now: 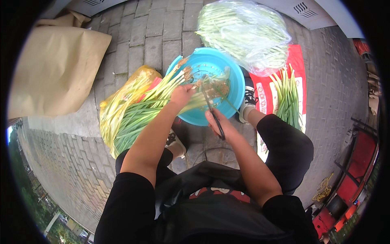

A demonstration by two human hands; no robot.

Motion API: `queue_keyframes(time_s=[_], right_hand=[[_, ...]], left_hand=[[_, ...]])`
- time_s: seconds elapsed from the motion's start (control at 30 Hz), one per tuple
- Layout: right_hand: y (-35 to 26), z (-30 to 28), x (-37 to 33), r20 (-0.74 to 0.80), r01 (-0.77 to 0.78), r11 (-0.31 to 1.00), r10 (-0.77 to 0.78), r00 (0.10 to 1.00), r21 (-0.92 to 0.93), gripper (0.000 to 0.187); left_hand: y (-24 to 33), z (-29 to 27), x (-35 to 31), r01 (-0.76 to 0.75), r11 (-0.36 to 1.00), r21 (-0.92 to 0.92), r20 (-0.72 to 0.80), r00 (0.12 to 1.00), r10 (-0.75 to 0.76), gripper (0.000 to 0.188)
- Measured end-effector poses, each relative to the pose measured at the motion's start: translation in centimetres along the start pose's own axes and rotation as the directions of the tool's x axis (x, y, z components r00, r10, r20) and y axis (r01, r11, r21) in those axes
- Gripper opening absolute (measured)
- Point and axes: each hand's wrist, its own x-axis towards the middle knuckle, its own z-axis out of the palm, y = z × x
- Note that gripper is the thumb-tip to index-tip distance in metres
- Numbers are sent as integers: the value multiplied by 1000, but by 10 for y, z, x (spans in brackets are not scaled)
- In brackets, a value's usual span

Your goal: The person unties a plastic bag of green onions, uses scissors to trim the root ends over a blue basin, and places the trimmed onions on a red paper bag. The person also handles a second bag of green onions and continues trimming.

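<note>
My left hand (182, 96) is closed on spring onion stalks, their root ends pointing over the blue basin (240, 87). In my right hand (221, 124) is a pair of dark scissors (206, 96), blades up beside the root ends near my left fingers. Brown rooty trimmings (219, 87) and small bits lie in the basin. To the left, a pile of untrimmed spring onions (140, 122) rests on a yellow plastic bag (136, 79). Right of my leg, a bunch of rootless spring onions (288, 95) lies on a red and white sack (297, 61).
A large clear bag of pale green stalks (243, 34) stands behind the basin. Brown paper (61, 69) covers the far left. My shoes (248, 103) flank the basin on grey paving (150, 40). A red cart-like frame (359, 162) and yellow rope (323, 188) are at right.
</note>
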Motion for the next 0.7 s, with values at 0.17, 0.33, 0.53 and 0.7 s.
queue_keyframes(time_s=[0.17,0.33,0.53,0.7], right_hand=[[1,0,3,47,6,996,-1,999,-93,68],[8,1,4,-21,43,976,-48,999,-216,64],[4,2,2,-70,59,969,-78,995,-239,55],[7,-1,4,-80,80,917,-121,989,-391,48]], left_hand=[[1,4,-19,-99,995,22,55,994,98,29],[10,3,-25,-155,974,166,168,978,127,28],[14,3,-22,-196,960,198,239,960,146,27],[-4,12,-9,-204,969,139,253,953,164,30]])
